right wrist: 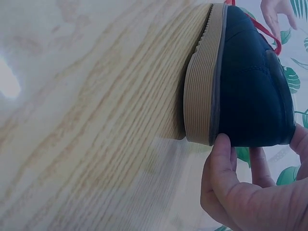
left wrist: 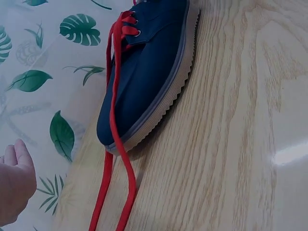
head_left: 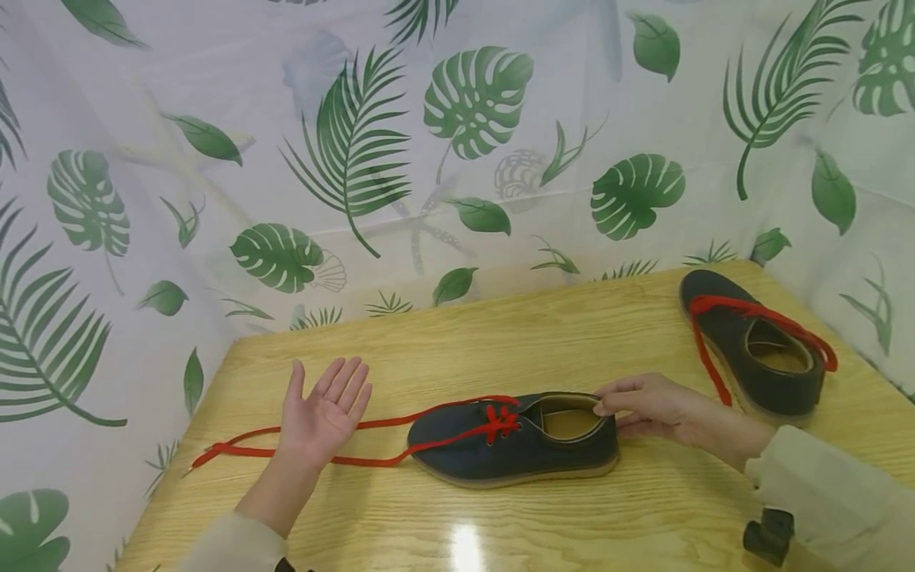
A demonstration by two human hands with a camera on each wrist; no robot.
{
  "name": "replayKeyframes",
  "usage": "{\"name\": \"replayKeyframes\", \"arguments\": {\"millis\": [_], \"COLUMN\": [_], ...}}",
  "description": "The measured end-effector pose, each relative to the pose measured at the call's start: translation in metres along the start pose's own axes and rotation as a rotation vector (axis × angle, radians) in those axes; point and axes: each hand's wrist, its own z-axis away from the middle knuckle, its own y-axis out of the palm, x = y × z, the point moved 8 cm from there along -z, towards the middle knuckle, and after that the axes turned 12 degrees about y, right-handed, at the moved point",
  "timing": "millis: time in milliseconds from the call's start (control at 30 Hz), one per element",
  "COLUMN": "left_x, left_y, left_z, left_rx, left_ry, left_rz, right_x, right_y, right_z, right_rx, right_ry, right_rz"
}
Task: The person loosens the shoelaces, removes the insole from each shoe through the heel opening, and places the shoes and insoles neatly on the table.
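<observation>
A dark navy shoe [head_left: 557, 461] with a tan sole lies on the table, toe to the left. Its red laces [head_left: 372, 461] pass through the front eyelets and trail leftward past the toe. My right hand [head_left: 658, 413] holds the shoe's heel, thumb at the collar edge and fingers against the back; the right wrist view shows this grip [right wrist: 255, 192] close up. Over the trailing laces, my left hand [head_left: 322, 425] is held palm up with straight fingers and nothing in it. Only part of that left hand [left wrist: 17, 185] enters the left wrist view.
Another navy shoe [head_left: 775, 393] stands at the table's right, its toe toward the back, with a red lace [head_left: 708, 361] draped over it. A white leaf-print cloth [head_left: 557, 103] hangs behind and at the sides of the wooden table [head_left: 400, 524].
</observation>
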Motion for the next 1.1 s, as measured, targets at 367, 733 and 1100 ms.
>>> {"name": "replayKeyframes", "arguments": {"millis": [367,733,1100], "left_x": [0.043,0.077,0.119], "left_y": [0.028,0.056,0.077], "left_z": [-0.005,0.008,0.024], "left_rx": [0.297,0.587,0.919], "left_ry": [0.048,0.350,0.727], "left_rz": [-0.686,-1.421,-2.350], "right_x": [0.000,0.000,0.001], "right_y": [0.001,0.001,0.000], "right_z": [0.000,0.001,0.001], "right_rx": [0.009,0.014,0.013], "right_ry": [-0.012,-0.014,-0.016], "right_rz": [0.000,0.004,0.009]}}
